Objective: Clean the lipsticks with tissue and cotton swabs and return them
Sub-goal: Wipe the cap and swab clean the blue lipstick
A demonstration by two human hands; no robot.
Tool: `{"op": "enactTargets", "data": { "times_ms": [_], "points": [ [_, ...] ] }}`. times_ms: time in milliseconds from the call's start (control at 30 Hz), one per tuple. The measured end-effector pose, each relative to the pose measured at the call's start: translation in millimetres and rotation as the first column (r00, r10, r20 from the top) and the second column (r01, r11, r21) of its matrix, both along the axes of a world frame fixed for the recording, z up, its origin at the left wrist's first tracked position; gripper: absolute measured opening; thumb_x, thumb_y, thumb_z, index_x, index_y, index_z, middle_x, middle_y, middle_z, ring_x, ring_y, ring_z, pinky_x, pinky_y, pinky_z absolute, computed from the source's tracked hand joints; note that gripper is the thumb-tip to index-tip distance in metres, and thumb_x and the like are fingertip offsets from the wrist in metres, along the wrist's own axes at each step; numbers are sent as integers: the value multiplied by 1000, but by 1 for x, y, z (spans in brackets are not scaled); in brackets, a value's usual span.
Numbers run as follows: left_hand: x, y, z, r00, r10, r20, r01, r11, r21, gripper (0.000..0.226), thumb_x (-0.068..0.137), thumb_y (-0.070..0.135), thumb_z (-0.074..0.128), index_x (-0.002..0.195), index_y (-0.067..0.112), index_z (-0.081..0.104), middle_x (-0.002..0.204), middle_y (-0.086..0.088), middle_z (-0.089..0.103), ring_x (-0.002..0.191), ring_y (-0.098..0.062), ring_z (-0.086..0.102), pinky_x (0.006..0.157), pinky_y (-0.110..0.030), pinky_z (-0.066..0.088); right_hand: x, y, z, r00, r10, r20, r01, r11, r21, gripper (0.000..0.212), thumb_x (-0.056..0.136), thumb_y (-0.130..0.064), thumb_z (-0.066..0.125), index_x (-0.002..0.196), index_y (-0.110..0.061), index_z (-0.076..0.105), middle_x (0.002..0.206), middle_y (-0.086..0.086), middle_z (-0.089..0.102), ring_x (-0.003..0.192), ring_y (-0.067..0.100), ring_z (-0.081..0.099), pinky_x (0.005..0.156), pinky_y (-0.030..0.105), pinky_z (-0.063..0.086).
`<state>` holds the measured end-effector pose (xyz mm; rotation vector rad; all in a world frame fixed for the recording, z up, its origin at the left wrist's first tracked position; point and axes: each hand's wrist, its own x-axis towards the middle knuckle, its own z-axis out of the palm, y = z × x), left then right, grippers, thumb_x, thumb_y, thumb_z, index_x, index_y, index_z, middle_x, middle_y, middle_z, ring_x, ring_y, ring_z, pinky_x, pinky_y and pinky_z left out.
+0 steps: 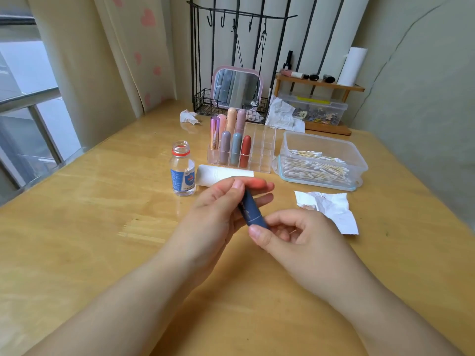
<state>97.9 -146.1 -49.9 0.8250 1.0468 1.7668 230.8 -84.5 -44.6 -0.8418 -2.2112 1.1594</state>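
Both hands are holding one dark blue lipstick (250, 210) above the bench (102, 214), the left hand (221, 204) gripping its upper end and the right hand (288, 232) pinching its base (likely to uncap it), with tissue (331, 209) lying near for wiping.

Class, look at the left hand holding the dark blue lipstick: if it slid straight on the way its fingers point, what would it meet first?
Probably the crumpled tissue to the right: the left hand points its fingers that way, with bare table between. Depth is uncertain.
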Motion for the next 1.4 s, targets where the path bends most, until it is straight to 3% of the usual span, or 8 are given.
{"op": "enactTargets", "data": {
  "times_ms": [300,467,533,600,767,900,1000,1400],
  "points": [
    [0,-1,-5,961,-12,-275,-4,998,-59,25,91,28,54,106,15,68,114,7,69,112,-7,60,99,-31,46,-4,0,-7,998,52,32,-50,998,-42,5,81,-29,69,84,-26,68,70,14,67,59,28,54,59,34,45],
    [-1,-1,-5,887,41,-459,-57,998,-21,45,79,40,47,120,23,58,112,11,66,105,6,59,87,-10,44,-7,6,-4,1000,21,20,-20,999,-48,16,75,-24,68,87,-31,61,62,1,61,54,9,49,58,29,44],
    [-11,1,-11,676,121,-727,-186,982,-9,43,86,50,42,119,24,56,112,16,62,104,7,55,82,-6,37,-8,12,5,999,8,45,-4,996,-85,25,76,-16,67,88,-34,55,62,-7,61,54,9,55,60,31,54],
    [-23,4,-19,334,150,-930,-302,952,45,40,95,49,41,115,20,60,109,11,61,103,-5,56,81,-13,39,-8,21,13,996,-6,88,16,993,-116,28,78,-11,66,88,-34,51,69,-4,66,59,11,62,59,30,57],
    [-33,12,-22,-112,104,-988,-379,915,140,36,81,37,44,93,12,66,83,-2,64,69,-26,64,49,-36,51,-12,48,29,986,-77,146,70,996,51,15,83,-15,62,88,-27,54,61,-6,69,61,9,64,69,32,54],
    [-36,17,-4,-161,-1,-987,-429,900,69,30,93,33,46,107,11,60,101,-4,61,92,-27,59,69,-38,50,-24,75,41,988,-117,98,106,988,108,8,75,-12,64,79,-19,62,66,-5,70,72,22,67,78,43,54],
    [-42,26,9,-189,4,-982,-443,892,89,30,96,33,45,117,14,54,115,-1,57,102,-23,55,78,-33,46,-39,96,51,989,-121,88,108,984,142,9,75,-9,64,74,-18,61,58,-10,66,60,11,60,66,25,52],
    [-55,93,4,-318,-15,-948,-446,884,136,30,98,36,36,120,20,48,117,2,52,111,-20,47,91,-31,36,-100,159,46,979,-106,171,32,920,390,25,85,-13,63,107,-22,56,75,-10,54,73,13,55,74,26,47]
  ]
}}
